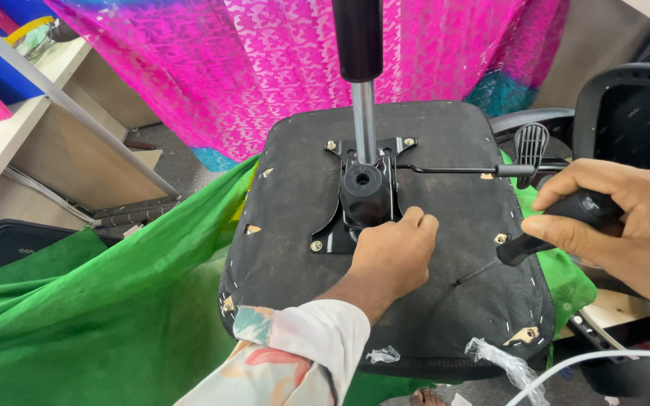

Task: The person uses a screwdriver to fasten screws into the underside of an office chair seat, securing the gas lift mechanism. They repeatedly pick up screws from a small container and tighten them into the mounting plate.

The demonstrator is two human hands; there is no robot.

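An upturned office chair seat (445, 316), black fabric underside up, lies on a green cloth. A black metal mechanism plate (362, 192) is bolted at its middle, with a gas lift cylinder (360, 68) standing up from it. My left hand (394, 252) rests fist-like on the seat at the plate's lower right corner; what its fingers pinch is hidden. My right hand (626, 225) grips the black handle of a screwdriver (558, 225), whose thin shaft slants down-left with its tip on the fabric. A lever rod with a paddle (530, 146) runs right from the plate.
Green cloth (92, 316) covers the support on the left. Pink patterned fabric (265, 60) hangs behind. A wooden shelf unit (47, 128) stands at left. A black chair back (633, 113) sits at right. A white cable (603, 359) crosses the lower right.
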